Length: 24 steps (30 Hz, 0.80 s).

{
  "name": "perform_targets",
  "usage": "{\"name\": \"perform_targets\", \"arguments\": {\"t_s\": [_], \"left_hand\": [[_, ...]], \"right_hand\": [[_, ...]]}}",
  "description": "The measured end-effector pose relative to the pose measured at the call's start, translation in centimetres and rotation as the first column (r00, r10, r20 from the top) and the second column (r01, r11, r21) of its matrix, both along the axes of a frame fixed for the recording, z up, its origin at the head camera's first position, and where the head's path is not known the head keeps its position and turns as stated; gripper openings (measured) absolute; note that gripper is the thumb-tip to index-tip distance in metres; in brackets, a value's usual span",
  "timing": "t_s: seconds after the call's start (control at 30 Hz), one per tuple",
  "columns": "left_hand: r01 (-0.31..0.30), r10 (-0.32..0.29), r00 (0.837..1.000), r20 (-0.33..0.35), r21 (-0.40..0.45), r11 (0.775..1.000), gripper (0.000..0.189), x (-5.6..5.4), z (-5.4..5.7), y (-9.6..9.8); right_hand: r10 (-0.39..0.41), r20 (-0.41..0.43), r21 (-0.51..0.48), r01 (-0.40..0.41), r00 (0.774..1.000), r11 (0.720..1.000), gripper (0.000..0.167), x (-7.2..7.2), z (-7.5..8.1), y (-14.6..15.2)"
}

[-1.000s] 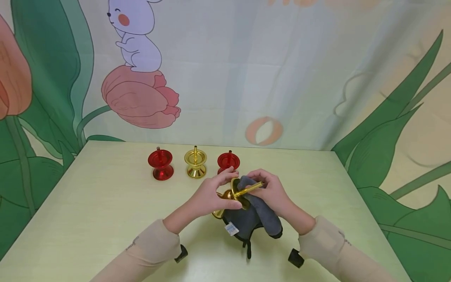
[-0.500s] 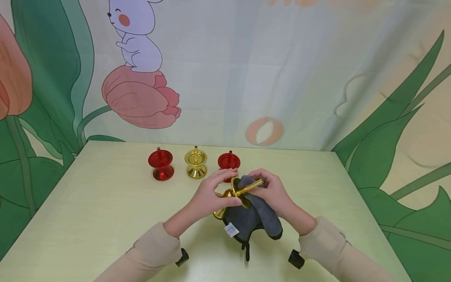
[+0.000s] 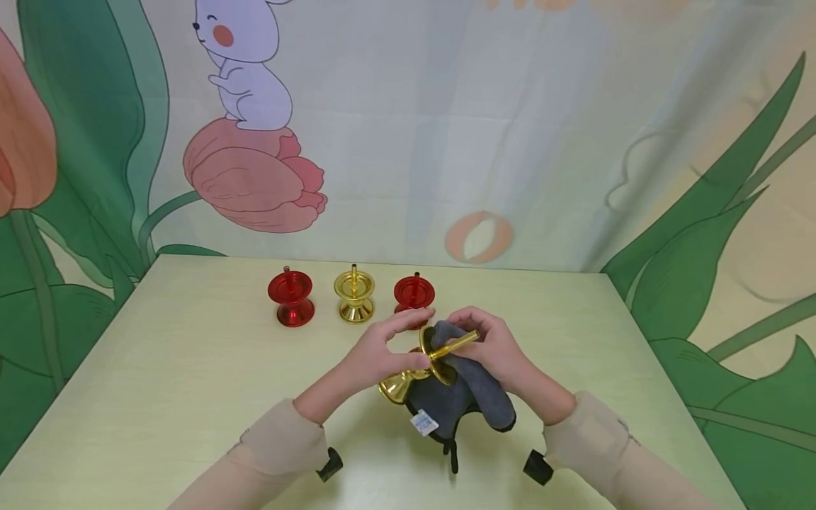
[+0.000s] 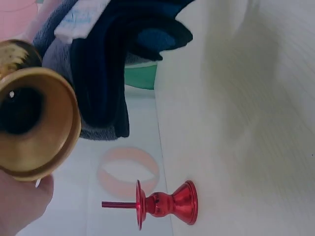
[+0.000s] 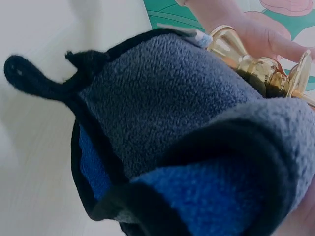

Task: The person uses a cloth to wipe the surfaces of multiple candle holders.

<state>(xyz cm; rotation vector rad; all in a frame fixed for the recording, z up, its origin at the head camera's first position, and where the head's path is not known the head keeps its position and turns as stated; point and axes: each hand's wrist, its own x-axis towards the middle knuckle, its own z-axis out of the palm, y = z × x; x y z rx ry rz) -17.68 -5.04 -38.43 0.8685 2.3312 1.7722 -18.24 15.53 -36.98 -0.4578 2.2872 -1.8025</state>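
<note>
A gold candle holder (image 3: 397,388) lies tilted in my left hand (image 3: 372,355), its spike pointing up and right. My thumb presses by its dish while the other fingers reach over the top. In the left wrist view the hollow underside of its base (image 4: 49,156) faces the camera. My right hand (image 3: 496,348) grips a grey cloth (image 3: 440,405) with a blue reverse, black edging and a white tag. The cloth (image 5: 172,83) is bunched against the dish and hangs below both hands. Its folds hide part of the right fingers.
On the pale table (image 3: 191,397), a red candle holder (image 3: 293,312), another gold candle holder (image 3: 355,310) and a second red candle holder (image 3: 413,292) stand upright in a row near the back edge. The left hand partly covers the second red one. A printed curtain (image 3: 542,142) hangs behind.
The held gold candle holder has turned a little in the left hand, its base shifting down and left. The left thumb has moved slightly up its stem. The cloth has shifted slightly right.
</note>
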Motion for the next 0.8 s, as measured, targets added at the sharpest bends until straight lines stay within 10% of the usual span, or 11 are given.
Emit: {"name": "perform_targets", "arguments": {"t_s": [0.1,0.27,0.53,0.63,0.8], "left_hand": [[-0.118,0.117,0.979,-0.167,0.007,0.993,0.062,0.6,-0.1,0.4],[-0.257,0.190,0.860,-0.474,-0.082,0.963,0.069,1.7,-0.4,0.9],[-0.398,0.232,0.736,-0.635,-0.129,0.908,0.085,2.1,-0.3,1.6],[-0.375,0.225,0.769,-0.598,-0.138,0.917,0.083,1.9,0.0,1.4],[-0.136,0.085,0.966,-0.243,-0.201,0.970,0.076,0.7,0.3,0.5]], "right_hand": [[-0.053,0.017,-0.005,0.053,0.998,0.999,0.030,0.0,0.0,0.0],[-0.120,0.027,-0.015,0.121,0.992,0.993,0.029,-0.1,0.1,-0.2],[-0.132,-0.009,-0.005,0.132,0.991,0.991,0.028,-0.1,0.0,-0.4],[-0.120,-0.030,0.003,0.121,0.992,0.993,0.028,-0.2,0.0,-0.4],[-0.076,-0.049,0.023,0.078,0.996,0.997,0.030,-0.7,-0.1,-0.3]]}}
